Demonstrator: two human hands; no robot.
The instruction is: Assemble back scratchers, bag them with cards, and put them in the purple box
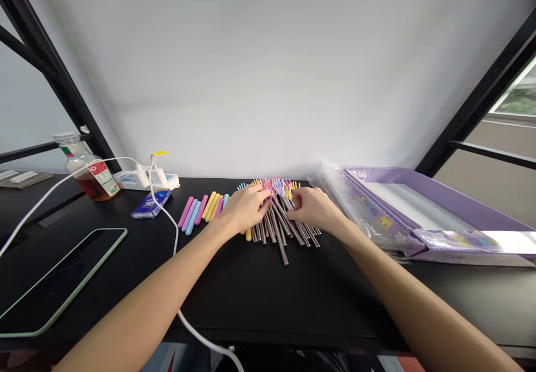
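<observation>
A pile of metal rods with small coloured hand-shaped heads lies on the black table. My left hand rests on the left side of the pile, fingers curled onto the rods near the pink heads. My right hand rests on the right side, fingers bent and pinching among the rods. What exactly each hand grips is hidden by the fingers. A row of pink, blue and yellow handle sleeves lies just left of my left hand.
A purple tray with plastic-wrapped packs sits to the right. On the left are a tablet, a bottle, a power strip with a white cable, and a blue packet. Black frame bars stand at both sides.
</observation>
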